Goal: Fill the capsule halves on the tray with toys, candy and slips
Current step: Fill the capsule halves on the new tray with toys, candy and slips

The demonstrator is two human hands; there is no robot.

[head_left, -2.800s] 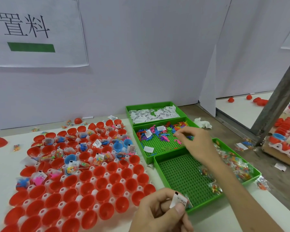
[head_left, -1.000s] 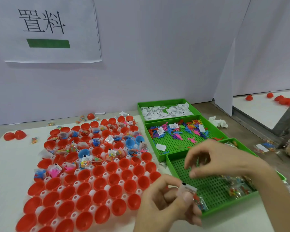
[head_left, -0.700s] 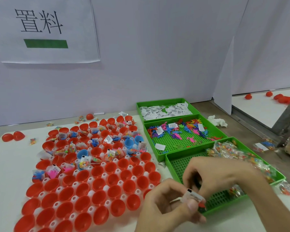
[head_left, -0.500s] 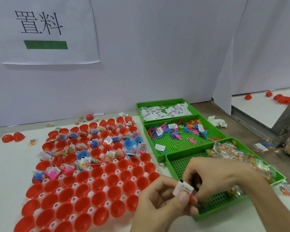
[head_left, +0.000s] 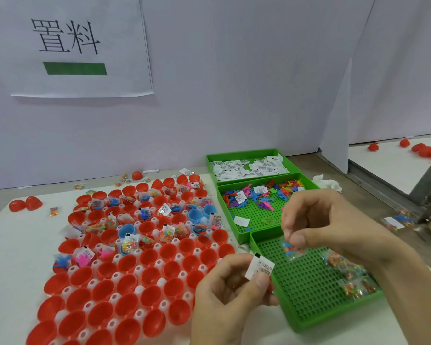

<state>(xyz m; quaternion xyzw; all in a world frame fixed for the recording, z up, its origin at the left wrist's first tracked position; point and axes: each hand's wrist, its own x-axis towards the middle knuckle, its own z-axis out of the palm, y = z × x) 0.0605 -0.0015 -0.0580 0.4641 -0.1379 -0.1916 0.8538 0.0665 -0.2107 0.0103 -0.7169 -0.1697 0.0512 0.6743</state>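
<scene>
A white tray [head_left: 181, 256] on the table carries many red capsule halves [head_left: 126, 282] and a few blue ones. The far rows hold toys, candy bags and slips; the near rows sit bare. My left hand [head_left: 224, 297] hovers at the tray's near right corner and pinches a white printed slip [head_left: 259, 267] between thumb and forefinger. My right hand [head_left: 321, 225] is above the nearest green bin and pinches a small clear candy bag [head_left: 290, 249] that hangs from its fingertips.
Three green bins stand in a row to the right: slips [head_left: 249, 166] farthest, plastic toys [head_left: 259, 197] in the middle, candy bags [head_left: 346, 275] nearest. Loose red halves [head_left: 25, 204] and candy lie at the table's far left. A white partition wall rises behind.
My right hand has lifted away from my left hand, carrying a candy bag up over the near bin. My left hand keeps its hold on the slip.
</scene>
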